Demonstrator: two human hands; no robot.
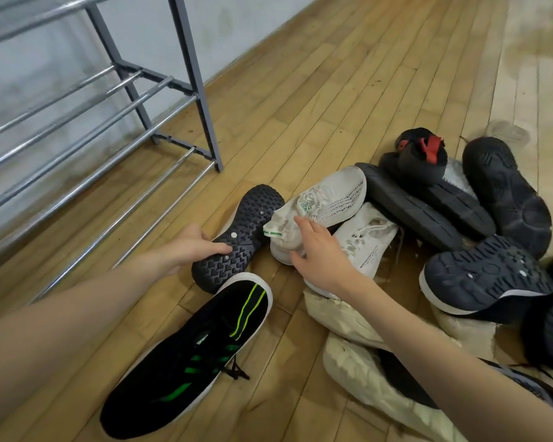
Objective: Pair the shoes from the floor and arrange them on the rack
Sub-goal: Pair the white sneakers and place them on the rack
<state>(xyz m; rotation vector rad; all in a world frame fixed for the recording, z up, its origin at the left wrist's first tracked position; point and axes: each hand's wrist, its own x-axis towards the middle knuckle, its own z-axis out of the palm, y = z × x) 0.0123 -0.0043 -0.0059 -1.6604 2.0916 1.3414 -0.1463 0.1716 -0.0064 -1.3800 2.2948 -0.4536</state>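
as left hand grips overturned shoe

Shiny metal, worn wood, knit cloth

Beside the rack with glossy chrome rails and matt grey frame: scuffed wooden floor, knit white shoes, ridged matt rubber sole.

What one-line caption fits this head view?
Left hand grips an upturned black-soled shoe while the right hand reaches onto a white sneaker, beside the rack.
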